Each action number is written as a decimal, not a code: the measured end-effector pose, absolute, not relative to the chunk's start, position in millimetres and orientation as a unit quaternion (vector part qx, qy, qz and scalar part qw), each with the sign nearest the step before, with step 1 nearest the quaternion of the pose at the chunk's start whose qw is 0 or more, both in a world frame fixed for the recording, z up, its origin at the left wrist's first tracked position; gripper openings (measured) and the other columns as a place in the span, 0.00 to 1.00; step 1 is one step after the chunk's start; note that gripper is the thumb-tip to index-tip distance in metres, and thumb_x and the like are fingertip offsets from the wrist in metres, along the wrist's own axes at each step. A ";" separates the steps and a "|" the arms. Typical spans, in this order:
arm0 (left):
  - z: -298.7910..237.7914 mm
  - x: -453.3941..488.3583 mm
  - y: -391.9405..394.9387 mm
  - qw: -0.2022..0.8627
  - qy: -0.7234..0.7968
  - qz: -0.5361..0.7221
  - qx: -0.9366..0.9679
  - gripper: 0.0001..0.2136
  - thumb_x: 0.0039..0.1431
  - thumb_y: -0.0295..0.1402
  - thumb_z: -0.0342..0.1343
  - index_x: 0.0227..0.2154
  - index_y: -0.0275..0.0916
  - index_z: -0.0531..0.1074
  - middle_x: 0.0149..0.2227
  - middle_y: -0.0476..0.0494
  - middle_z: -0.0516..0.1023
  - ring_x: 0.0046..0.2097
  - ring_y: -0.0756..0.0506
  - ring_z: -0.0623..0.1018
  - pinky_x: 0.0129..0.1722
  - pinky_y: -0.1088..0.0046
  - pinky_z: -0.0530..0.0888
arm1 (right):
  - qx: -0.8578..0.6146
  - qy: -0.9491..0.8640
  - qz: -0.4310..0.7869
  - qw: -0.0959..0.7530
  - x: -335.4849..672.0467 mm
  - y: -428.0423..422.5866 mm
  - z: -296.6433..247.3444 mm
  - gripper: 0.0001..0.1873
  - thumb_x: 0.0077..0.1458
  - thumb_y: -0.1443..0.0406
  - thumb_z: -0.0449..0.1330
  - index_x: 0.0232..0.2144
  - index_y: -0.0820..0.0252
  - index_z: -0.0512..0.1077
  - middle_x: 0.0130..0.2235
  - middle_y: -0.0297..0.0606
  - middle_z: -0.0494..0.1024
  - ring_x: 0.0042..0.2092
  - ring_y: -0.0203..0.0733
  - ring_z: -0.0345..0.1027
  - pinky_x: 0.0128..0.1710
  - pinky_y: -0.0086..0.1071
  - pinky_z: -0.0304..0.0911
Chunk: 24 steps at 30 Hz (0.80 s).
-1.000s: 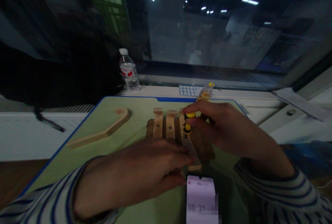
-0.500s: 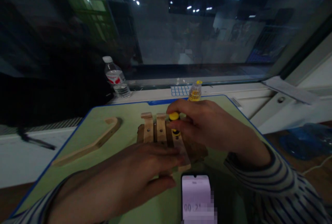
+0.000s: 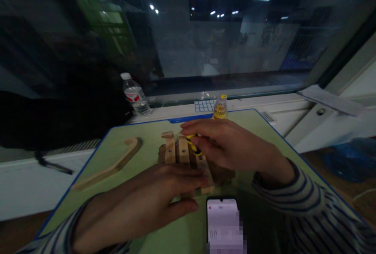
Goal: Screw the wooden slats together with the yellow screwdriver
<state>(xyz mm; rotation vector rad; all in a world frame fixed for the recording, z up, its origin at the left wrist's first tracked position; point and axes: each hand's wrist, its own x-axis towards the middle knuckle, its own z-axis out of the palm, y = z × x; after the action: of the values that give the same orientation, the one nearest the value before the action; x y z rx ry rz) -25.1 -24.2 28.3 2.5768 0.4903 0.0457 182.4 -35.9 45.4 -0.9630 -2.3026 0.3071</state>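
Observation:
My right hand (image 3: 232, 142) is closed around a short yellow-and-black screwdriver (image 3: 194, 146). Its lower end meets the right-hand wooden slat (image 3: 208, 183), near a dark spot in the wood. My left hand (image 3: 155, 197) lies flat with fingers stretched across the slats, covering their middle parts. Left of that slat, a second slat (image 3: 183, 152) and a third slat (image 3: 170, 153), both with hooked far ends, run side by side, each showing a screw or hole. Underneath is a dark brown wooden board (image 3: 221, 172), partly hidden.
On the green table (image 3: 152, 130) a loose hooked wooden piece (image 3: 117, 166) lies at left. A phone (image 3: 222, 216) is near the front edge. A water bottle (image 3: 137, 96) and a yellow-labelled bottle (image 3: 220, 108) stand at the back, by the window.
The screwdriver has gone from nearly upright to leaning left at its top, with my right fingers shifted left. My left hand stays flat on the slats. The view has shifted slightly.

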 end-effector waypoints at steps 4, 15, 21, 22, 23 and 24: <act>30.3 -24.7 -24.2 0.264 0.171 -0.003 0.949 0.19 0.62 0.33 0.55 0.56 0.52 0.67 0.54 0.52 0.75 0.54 0.45 0.74 0.55 0.67 0.69 | -0.385 -0.863 0.137 0.297 183.8 -35.3 45.6 0.16 0.63 0.68 0.49 0.50 0.58 0.70 0.50 0.37 0.78 0.50 0.38 0.71 0.50 0.34 0.63; 17.0 -33.6 -25.9 0.250 0.168 0.038 0.953 0.19 0.62 0.35 0.55 0.56 0.52 0.66 0.55 0.50 0.74 0.53 0.44 0.75 0.53 0.68 0.70 | -0.379 -0.867 0.136 0.292 188.2 -38.6 51.8 0.15 0.63 0.69 0.50 0.49 0.57 0.71 0.48 0.34 0.79 0.48 0.35 0.72 0.48 0.30 0.64; 15.6 -32.8 -25.4 0.250 0.173 0.037 0.952 0.20 0.63 0.35 0.55 0.57 0.55 0.64 0.55 0.51 0.73 0.53 0.43 0.75 0.54 0.66 0.70 | -0.391 -0.866 0.121 0.287 186.3 -40.9 51.8 0.15 0.61 0.71 0.53 0.48 0.57 0.71 0.48 0.32 0.79 0.46 0.35 0.73 0.45 0.28 0.64; 15.8 -32.7 -25.3 0.247 0.172 0.038 0.953 0.20 0.63 0.35 0.55 0.57 0.55 0.64 0.55 0.51 0.74 0.53 0.43 0.75 0.54 0.66 0.70 | -0.393 -0.866 0.118 0.285 185.5 -41.1 51.9 0.14 0.61 0.70 0.54 0.48 0.58 0.71 0.47 0.33 0.79 0.46 0.35 0.73 0.45 0.28 0.64; 16.1 -32.7 -25.3 0.245 0.170 0.042 0.953 0.20 0.62 0.35 0.55 0.57 0.54 0.65 0.55 0.50 0.74 0.53 0.43 0.75 0.53 0.66 0.70 | -0.395 -0.866 0.115 0.283 184.8 -41.2 52.1 0.14 0.61 0.70 0.54 0.48 0.58 0.71 0.47 0.33 0.79 0.45 0.35 0.73 0.44 0.28 0.64; 16.4 -32.6 -25.3 0.246 0.169 0.045 0.953 0.21 0.62 0.35 0.55 0.57 0.54 0.65 0.54 0.50 0.74 0.53 0.44 0.75 0.53 0.66 0.70 | -0.396 -0.866 0.113 0.282 184.3 -41.3 52.3 0.14 0.61 0.70 0.54 0.48 0.57 0.71 0.47 0.33 0.79 0.44 0.35 0.73 0.43 0.28 0.64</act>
<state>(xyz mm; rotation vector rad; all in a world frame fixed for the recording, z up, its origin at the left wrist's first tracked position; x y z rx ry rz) -32.6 -25.3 16.4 2.6020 0.4614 0.1238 184.3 -41.3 52.3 -1.0620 -2.3209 0.3035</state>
